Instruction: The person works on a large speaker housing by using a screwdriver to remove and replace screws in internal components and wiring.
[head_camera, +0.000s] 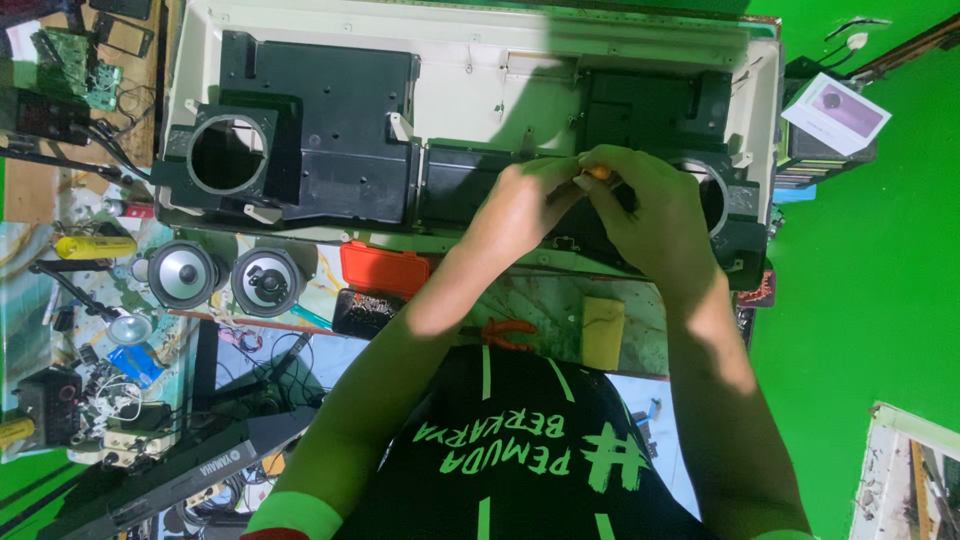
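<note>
A large cream-coloured speaker cabinet (480, 70) lies open on the bench, with black inner housings and a round empty speaker hole (228, 152) at its left. My left hand (520, 200) and my right hand (655, 215) meet over the black middle section. My right hand is closed around a tool with an orange handle (598, 172); only the handle's end shows. My left hand's fingers are bent beside it, touching the housing. The second round opening (716, 195) is partly hidden by my right hand.
Two loose round speakers (183, 273) (268, 281) lie below the cabinet at left. An orange case (385, 268), orange-handled pliers (510, 332) and a yellow sponge (603, 330) sit near the front edge. Circuit boards, wires and small tools crowd the left side. A white box (835, 112) stands at right.
</note>
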